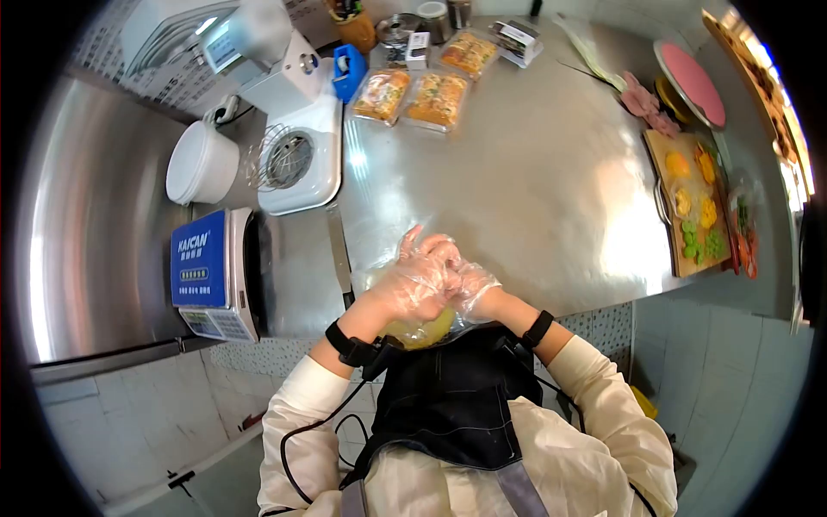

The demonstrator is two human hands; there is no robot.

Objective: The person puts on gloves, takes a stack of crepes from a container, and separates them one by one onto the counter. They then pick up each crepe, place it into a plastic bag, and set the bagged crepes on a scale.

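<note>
Both hands wear clear, thin plastic gloves and meet at the front edge of the steel table. My left hand (418, 280) has one finger raised apart and the others loosely bent. Against its fingers presses my right hand (472, 286), its own fingers closed; whatever lies between them is hidden. Just below the hands, close to the black apron (448, 405), a clear bowl (422, 334) with something yellowish in it is partly covered by my left hand and wrist. A long knife (338, 250) lies left of the hands.
Packed food trays (438, 99) and a blue tape dispenser (348, 73) stand at the back. On the left are a white mixer (301, 155), a white bucket (202, 162) and a scale (226, 274). A cutting board (689, 258) with chopped vegetables lies right.
</note>
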